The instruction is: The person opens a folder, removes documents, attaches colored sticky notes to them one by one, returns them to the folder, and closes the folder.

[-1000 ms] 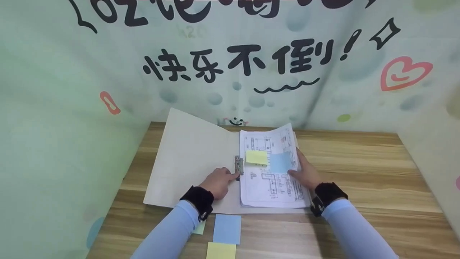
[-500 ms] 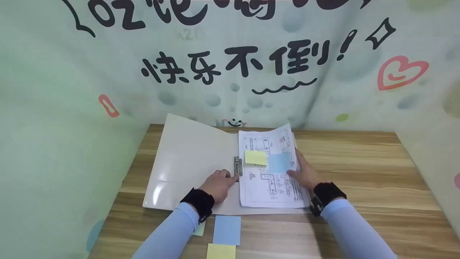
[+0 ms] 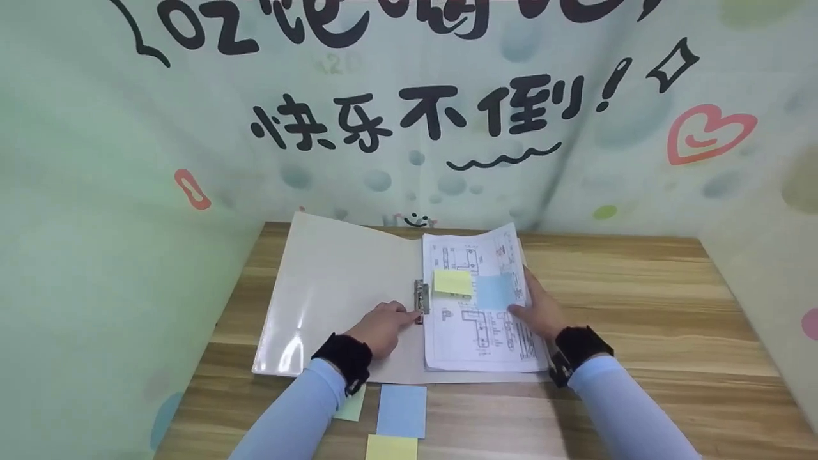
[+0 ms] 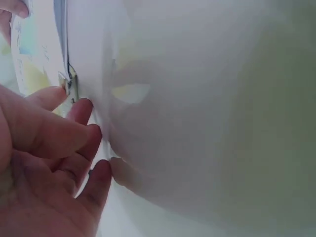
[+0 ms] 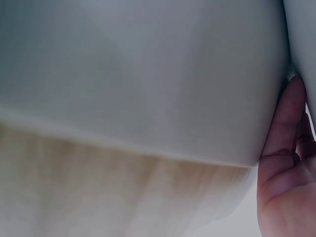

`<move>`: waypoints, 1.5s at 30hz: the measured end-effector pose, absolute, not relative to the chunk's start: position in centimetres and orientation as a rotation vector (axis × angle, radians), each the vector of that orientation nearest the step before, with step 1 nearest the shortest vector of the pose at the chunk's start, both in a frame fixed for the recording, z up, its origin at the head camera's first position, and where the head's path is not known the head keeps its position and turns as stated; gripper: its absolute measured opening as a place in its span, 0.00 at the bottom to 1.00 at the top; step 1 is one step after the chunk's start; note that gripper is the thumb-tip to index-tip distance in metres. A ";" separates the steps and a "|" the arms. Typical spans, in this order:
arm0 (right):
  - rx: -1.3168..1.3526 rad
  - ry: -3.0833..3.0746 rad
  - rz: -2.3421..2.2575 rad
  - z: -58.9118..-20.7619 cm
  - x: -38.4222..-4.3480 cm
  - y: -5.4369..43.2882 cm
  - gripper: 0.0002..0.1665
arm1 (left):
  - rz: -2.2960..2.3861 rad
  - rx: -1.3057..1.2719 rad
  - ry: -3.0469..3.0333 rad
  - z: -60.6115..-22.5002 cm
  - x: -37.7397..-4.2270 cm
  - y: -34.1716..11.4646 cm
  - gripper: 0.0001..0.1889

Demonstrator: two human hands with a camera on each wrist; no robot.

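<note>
A white folder (image 3: 339, 275) lies spread on the wooden table, its left cover slightly raised. Several printed drawing sheets (image 3: 470, 351) sit on its right side, upper right corner curling up. They bear a yellow sticky note (image 3: 452, 282) and a light blue one (image 3: 495, 291). My left hand (image 3: 380, 329) reaches over the cover, one extended finger touching the metal clip (image 3: 422, 299) at the spine. In the left wrist view its other fingers (image 4: 101, 182) touch the glossy cover. My right hand (image 3: 544, 313) grips the sheets' right edge, thumb on top; its other fingers are partly hidden.
In front of the folder lie a blue sticky note (image 3: 401, 412), a yellow one (image 3: 392, 449) and a green one (image 3: 351, 406), the green partly under my left forearm. A printed cloth backdrop (image 3: 409, 179) rises behind the wooden table (image 3: 639, 306).
The folder's left cover has sunk lower and flatter, and its surface now shows a bright reflection. Both hands stay at nearly the same spots.
</note>
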State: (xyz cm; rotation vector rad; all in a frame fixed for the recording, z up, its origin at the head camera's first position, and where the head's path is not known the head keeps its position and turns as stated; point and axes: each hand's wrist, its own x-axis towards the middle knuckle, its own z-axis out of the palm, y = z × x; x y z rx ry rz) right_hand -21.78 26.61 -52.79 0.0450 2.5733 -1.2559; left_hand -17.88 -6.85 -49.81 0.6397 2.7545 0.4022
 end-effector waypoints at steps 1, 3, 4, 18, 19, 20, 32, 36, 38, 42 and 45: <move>0.045 2.565 -1.264 -52.8 -21.7 26.5 0.56 | 0.442 0.617 2.750 -49.7 -17.8 -7.1 0.33; 0.065 2.545 -1.277 -53.0 -21.7 26.4 0.56 | 0.498 0.562 2.765 -49.4 -17.6 -7.8 0.33; 0.067 2.538 -1.286 -53.0 -21.7 26.3 0.56 | 0.511 0.532 2.789 -49.1 -17.4 -8.2 0.33; 0.005 2.582 -1.263 -52.8 -21.7 26.4 0.55 | 0.362 -0.089 3.112 -40.1 -14.1 -19.9 0.28; 0.016 2.578 -1.271 -52.8 -21.7 26.3 0.55 | 0.434 -0.065 3.054 -39.7 -14.0 -20.7 0.27; 0.019 2.579 -1.274 -52.7 -21.6 26.3 0.55 | 0.512 -0.036 2.985 -39.4 -13.9 -21.5 0.27; 0.029 2.500 -1.415 -52.5 -21.4 26.6 0.48 | 1.490 0.290 2.296 -39.1 -13.4 -21.8 0.37; 0.091 2.511 -1.389 -52.4 -21.0 26.8 0.45 | 1.623 0.441 2.132 -39.6 -13.7 -19.3 0.35; 0.082 2.540 -1.358 -52.3 -20.9 26.9 0.44 | 1.667 0.521 2.075 -39.9 -13.8 -18.0 0.35; 0.021 2.630 -1.272 -52.0 -20.7 27.1 0.46 | 1.771 0.679 1.999 -40.5 -14.1 -14.7 0.36; -0.036 2.710 -1.178 -51.9 -20.5 27.3 0.47 | 1.802 0.710 2.008 -40.9 -14.5 -12.0 0.36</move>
